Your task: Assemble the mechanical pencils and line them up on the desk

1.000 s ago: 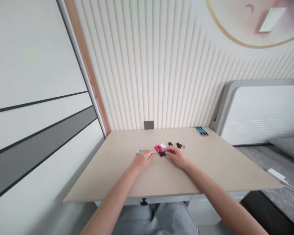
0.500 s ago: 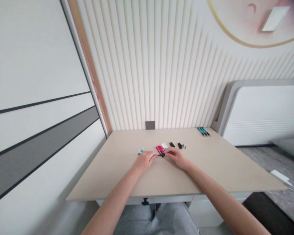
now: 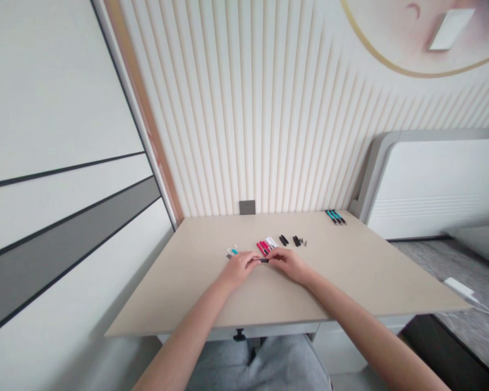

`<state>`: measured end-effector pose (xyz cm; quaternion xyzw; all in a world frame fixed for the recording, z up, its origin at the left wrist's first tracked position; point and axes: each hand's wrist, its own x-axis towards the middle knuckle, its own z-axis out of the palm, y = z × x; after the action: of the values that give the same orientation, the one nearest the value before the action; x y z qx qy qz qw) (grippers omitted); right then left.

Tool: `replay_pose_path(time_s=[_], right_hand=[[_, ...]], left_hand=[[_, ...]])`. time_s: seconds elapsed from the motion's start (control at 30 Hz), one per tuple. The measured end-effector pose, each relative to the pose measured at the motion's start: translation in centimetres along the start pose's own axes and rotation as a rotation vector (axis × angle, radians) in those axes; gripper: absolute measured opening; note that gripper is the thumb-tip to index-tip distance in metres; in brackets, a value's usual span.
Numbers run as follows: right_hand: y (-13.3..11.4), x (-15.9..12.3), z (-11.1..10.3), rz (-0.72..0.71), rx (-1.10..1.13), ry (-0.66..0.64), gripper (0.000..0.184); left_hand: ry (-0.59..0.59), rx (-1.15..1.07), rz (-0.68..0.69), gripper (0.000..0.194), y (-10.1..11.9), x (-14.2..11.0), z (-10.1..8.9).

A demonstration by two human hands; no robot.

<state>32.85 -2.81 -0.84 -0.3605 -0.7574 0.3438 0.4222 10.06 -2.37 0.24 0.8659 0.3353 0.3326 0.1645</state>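
Note:
Over the middle of the desk, my left hand and my right hand meet with fingers pinched. Between them runs a small dark pen part, one end in each hand; the fingertips cover its ends. Just beyond lie red pen barrels and white pen barrels, side by side. Small pieces, one of them blue, lie beyond my left hand. Farther right are short black pen parts, more black parts and small grey metallic tips.
Several blue-and-black pens lie at the desk's back right corner. The beige desk ends at a ribbed wall with a dark socket. A white panelled cabinet stands left, a bed headboard right.
My hands have drawn closer together, the right one moving left, so less of the dark pen part shows between them. The whole view has shifted slightly.

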Motion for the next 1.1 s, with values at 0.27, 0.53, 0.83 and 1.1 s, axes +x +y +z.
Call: replay_pose_path(time_s=[0.27,0.53,0.83,1.1], right_hand=[[-1.0,-0.1,0.2,-0.006,0.0,0.015,0.022],[-2.2,0.1,1.6,-0.029,-0.07,0.065,0.021],[0.9,0.6,-1.5,0.061,-0.512,0.288,0.025],[2.3,0.3,-2.1,0.199,-0.674,0.242,0.023]], left_hand=[[0.032,-0.161,-0.132,0.02,0.6,0.2,-0.1],[0.07,-0.288,-0.198,0.02,0.8,0.1,-0.2],[0.153,-0.237,-0.218,0.021,0.3,-0.1,-0.5],[0.209,0.019,-0.16,0.015,-0.6,-0.1,-0.7]])
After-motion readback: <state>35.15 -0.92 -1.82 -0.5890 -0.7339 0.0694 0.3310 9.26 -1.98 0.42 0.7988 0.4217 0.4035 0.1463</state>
